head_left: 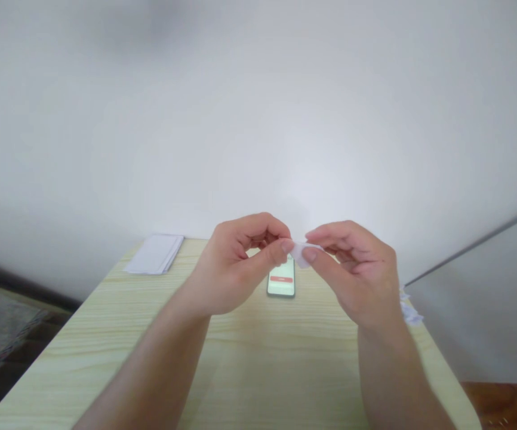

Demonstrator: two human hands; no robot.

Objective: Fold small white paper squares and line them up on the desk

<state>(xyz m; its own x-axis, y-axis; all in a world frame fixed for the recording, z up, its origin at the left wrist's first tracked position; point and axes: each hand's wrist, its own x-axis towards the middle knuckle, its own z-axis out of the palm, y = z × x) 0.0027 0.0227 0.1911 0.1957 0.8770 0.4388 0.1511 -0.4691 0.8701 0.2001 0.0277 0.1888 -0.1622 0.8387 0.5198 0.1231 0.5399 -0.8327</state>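
Note:
Between my two hands is a small folded piece of white paper (301, 255), held up above the table. My left hand (245, 263) pinches its left end between thumb and fingers. On the other side my right hand (357, 263) grips it with the thumb in front and the fingers behind. Part of the paper is hidden by the fingertips. Below and behind it a phone (280, 288) lies on the table with its screen lit, its upper part covered by my left hand and the paper.
A stack of white paper sheets (154, 254) lies at the back left of the light wood-grain table (258, 370). Crumpled or folded white paper pieces (411, 313) sit at the right edge, partly behind my right wrist. A white wall (258, 119) rises behind the table.

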